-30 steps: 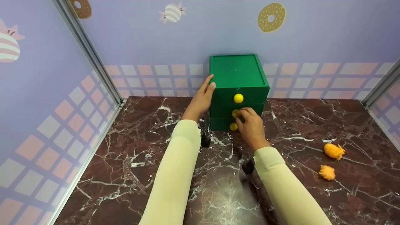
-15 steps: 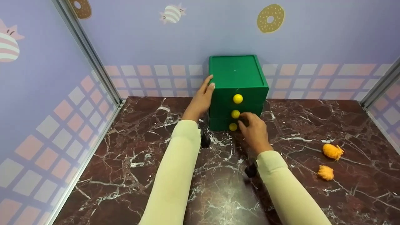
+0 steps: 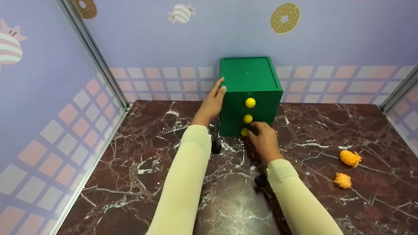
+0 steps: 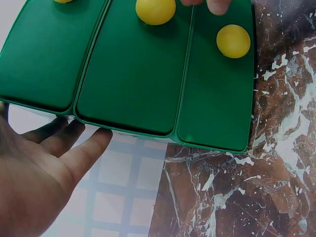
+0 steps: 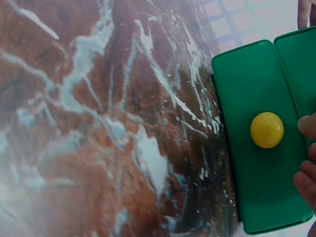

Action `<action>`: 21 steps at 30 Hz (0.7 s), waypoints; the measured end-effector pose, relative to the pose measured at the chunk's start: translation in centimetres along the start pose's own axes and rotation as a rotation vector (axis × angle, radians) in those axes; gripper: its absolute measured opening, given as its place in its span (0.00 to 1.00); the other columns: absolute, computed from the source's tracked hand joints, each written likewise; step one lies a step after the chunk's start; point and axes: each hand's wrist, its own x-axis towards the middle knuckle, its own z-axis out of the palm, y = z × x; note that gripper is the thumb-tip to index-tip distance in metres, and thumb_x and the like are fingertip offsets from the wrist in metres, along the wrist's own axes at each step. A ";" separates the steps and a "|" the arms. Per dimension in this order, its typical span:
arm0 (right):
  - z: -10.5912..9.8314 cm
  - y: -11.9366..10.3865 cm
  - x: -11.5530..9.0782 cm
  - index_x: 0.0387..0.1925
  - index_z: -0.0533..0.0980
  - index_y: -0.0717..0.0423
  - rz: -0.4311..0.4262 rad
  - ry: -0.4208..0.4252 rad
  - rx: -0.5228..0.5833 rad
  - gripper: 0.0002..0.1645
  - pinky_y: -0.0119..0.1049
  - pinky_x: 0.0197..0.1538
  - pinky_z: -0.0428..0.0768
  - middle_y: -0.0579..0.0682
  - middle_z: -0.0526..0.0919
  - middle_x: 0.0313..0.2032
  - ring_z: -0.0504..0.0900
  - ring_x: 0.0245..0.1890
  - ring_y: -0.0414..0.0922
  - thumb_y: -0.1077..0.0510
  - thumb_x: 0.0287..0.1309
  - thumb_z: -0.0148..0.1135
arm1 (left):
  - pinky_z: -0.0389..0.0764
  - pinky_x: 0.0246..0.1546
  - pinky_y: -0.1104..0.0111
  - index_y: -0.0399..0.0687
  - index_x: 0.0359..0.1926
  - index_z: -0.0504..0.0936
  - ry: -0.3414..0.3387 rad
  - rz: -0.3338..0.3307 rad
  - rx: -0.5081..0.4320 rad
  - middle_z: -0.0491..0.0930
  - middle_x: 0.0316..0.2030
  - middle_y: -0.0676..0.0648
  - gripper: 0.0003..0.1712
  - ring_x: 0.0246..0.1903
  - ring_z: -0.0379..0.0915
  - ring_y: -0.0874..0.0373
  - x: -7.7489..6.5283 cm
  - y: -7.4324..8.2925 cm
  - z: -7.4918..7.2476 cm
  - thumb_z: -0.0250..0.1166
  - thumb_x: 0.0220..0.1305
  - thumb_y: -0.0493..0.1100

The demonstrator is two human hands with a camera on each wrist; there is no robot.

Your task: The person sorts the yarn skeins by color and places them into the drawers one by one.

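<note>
A green three-drawer cabinet stands against the back wall, all its drawers closed. Each drawer front has a round yellow knob: top, middle and bottom knob. My left hand rests along the cabinet's left side; in the left wrist view its fingers lie fairly straight against that side. Close to the bottom knob is my right hand, fingers loosely bent. The right wrist view shows its fingertips apart from the bottom knob, holding nothing.
Two orange fuzzy objects, one oblong and one rounder, lie on the dark marbled tabletop at right. Patterned walls enclose the back and sides.
The right hand has let go of the middle knob and moved down beside the bottom knob. The left hand stays on the cabinet's side.
</note>
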 end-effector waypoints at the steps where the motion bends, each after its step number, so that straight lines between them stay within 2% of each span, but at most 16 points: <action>1: 0.2 0.0 0.0 0.45 0.81 0.60 -0.005 0.002 -0.001 0.14 0.49 0.56 0.77 0.58 0.83 0.45 0.82 0.49 0.55 0.57 0.58 0.68 | 0.56 0.70 0.43 0.87 0.73 0.45 -0.002 -0.001 -0.002 0.47 0.77 0.54 0.31 0.74 0.50 0.43 0.0 0.0 0.0 0.38 0.71 0.70; 10: 1.2 0.1 0.0 0.45 0.81 0.59 0.056 -0.042 0.027 0.16 0.50 0.58 0.76 0.58 0.82 0.46 0.80 0.50 0.56 0.56 0.57 0.68 | 0.57 0.69 0.44 0.89 0.72 0.47 0.012 -0.010 -0.011 0.49 0.76 0.55 0.31 0.73 0.51 0.43 0.0 -0.1 0.1 0.39 0.70 0.71; 14: 1.6 0.1 -0.1 0.45 0.81 0.60 0.070 -0.058 0.040 0.15 0.49 0.56 0.76 0.58 0.81 0.45 0.79 0.48 0.55 0.57 0.57 0.67 | 0.57 0.70 0.44 0.92 0.70 0.46 0.013 -0.014 0.005 0.49 0.76 0.57 0.30 0.74 0.51 0.44 0.1 -0.2 0.1 0.38 0.68 0.72; 21: 2.4 -0.1 -0.2 0.43 0.81 0.61 0.081 -0.057 0.040 0.13 0.47 0.52 0.77 0.57 0.80 0.42 0.78 0.43 0.53 0.59 0.56 0.67 | 0.57 0.70 0.44 0.89 0.72 0.46 0.022 0.001 0.025 0.49 0.76 0.56 0.31 0.73 0.52 0.44 0.2 -0.4 0.1 0.37 0.68 0.73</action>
